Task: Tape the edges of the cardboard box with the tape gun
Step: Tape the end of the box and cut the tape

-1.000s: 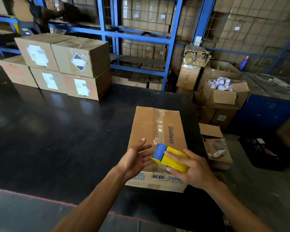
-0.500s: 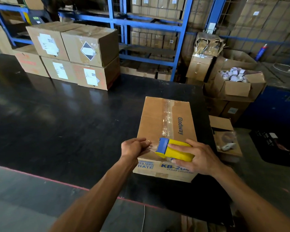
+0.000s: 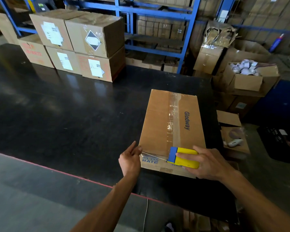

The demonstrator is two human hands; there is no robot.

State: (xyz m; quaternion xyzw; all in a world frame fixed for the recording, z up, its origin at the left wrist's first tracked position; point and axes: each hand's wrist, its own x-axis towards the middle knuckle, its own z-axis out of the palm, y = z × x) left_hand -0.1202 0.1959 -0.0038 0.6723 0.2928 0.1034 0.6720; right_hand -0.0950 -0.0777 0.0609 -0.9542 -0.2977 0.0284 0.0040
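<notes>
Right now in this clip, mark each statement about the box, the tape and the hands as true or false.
1. The right hand grips the yellow and blue tape gun. True.
2. The left hand lies flat on the box's top. False: it pinches the tape end at the near left corner of the cardboard box.
3. Clear tape already runs along the top seam. True.
4. The box stands open. False: its flaps are shut.
</notes>
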